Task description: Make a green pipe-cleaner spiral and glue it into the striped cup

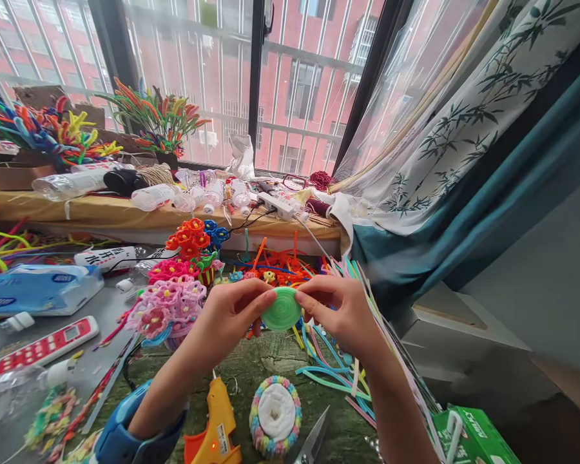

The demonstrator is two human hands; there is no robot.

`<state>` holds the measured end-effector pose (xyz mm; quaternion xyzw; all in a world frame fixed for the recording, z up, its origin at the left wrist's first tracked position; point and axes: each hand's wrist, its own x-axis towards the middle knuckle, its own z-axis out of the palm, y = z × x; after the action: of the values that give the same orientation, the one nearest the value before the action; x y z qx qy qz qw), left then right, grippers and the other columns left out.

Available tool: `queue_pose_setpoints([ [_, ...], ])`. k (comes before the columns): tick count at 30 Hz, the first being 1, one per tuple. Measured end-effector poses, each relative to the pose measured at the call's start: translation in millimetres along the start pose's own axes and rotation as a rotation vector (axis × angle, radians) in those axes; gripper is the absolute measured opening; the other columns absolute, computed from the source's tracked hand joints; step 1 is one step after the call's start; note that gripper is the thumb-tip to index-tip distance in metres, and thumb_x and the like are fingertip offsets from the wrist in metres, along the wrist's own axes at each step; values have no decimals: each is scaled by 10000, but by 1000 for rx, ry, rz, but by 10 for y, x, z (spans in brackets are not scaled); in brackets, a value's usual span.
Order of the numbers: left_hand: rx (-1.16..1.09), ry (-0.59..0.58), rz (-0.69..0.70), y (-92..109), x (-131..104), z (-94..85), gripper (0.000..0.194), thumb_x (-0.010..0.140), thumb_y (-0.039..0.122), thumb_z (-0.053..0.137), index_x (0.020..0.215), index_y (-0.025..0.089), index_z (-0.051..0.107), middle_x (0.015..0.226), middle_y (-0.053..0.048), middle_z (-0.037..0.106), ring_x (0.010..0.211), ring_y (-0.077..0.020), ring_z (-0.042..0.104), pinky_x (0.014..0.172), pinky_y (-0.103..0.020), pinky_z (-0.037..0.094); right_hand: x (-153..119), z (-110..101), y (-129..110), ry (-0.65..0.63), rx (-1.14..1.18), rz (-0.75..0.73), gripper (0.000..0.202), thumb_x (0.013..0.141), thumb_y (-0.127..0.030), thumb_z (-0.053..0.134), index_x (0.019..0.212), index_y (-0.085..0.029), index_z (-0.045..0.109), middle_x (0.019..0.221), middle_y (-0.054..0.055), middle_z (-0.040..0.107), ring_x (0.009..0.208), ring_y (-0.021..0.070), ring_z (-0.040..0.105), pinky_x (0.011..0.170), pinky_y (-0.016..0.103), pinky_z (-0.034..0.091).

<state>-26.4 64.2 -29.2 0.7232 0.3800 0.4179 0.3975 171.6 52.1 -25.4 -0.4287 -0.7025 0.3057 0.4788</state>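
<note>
Between my two hands a green disc (282, 309), coiled in a spiral like a wound pipe cleaner, is held up above the table. My left hand (239, 306) pinches its left edge with thumb and fingers. On the opposite edge, my right hand (336, 309) grips it the same way. Below the disc lies a round piece with a pastel fuzzy rim and white middle (275, 412). A yellow glue gun (216, 425) with a lit orange light rests to its left, and scissors (314, 438) to its right.
Pipe-cleaner flowers (171, 296) stand left of my hands. Loose pipe cleaners (328, 367) spread at the right, near a green box (478, 435). On the left are a tissue pack (38, 290) and a red-and-white remote (43, 348). Plastic bottles (154, 196) line the windowsill.
</note>
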Motion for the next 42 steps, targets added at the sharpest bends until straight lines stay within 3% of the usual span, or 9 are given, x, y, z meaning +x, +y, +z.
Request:
queue_pose_setpoints([
  [8, -159, 21, -78, 10, -11, 20, 304, 848, 443, 643, 770, 149, 652, 553, 13, 645, 448, -99, 572, 425, -170, 450, 20, 30, 59, 18, -57, -13, 176, 858, -284, 649, 760, -170, 740, 709, 57, 712, 577, 156, 638, 532, 257, 534],
  [15, -130, 27, -56, 31, -1, -4, 332, 852, 438, 615, 718, 140, 670, 529, 4, 645, 427, -94, 549, 408, -169, 441, 20, 17, 33, -17, -103, -96, 173, 879, -268, 640, 780, -175, 747, 731, 54, 712, 585, 149, 626, 529, 251, 515],
  [21, -104, 92, -34, 16, -1, 9, 292, 844, 405, 631, 715, 146, 670, 527, 24, 612, 429, -91, 547, 410, -166, 440, -14, 66, 2, 59, -369, -275, 189, 928, -179, 573, 827, -175, 733, 763, 56, 706, 662, 162, 628, 620, 270, 487],
  [25, -49, 142, -20, 26, -16, 20, 284, 854, 416, 631, 744, 158, 678, 527, 24, 615, 436, -103, 557, 410, -175, 444, -44, 106, -5, 57, -486, -320, 233, 961, -154, 515, 849, -179, 719, 813, 66, 700, 719, 177, 643, 673, 281, 477],
  [34, 5, 178, 41, 64, -39, 47, 239, 867, 341, 607, 713, 168, 667, 503, 41, 601, 427, -88, 534, 433, -160, 429, -57, 116, -5, 24, -502, -320, 258, 987, -137, 459, 898, -181, 697, 839, 69, 693, 735, 182, 638, 697, 279, 474],
  [42, -12, 175, 4, 42, -31, 45, 263, 857, 372, 620, 718, 156, 677, 489, 36, 596, 423, -96, 543, 422, -166, 425, -64, 87, -11, 12, -447, -310, 223, 961, -157, 515, 835, -181, 698, 786, 56, 669, 697, 171, 614, 651, 275, 454],
])
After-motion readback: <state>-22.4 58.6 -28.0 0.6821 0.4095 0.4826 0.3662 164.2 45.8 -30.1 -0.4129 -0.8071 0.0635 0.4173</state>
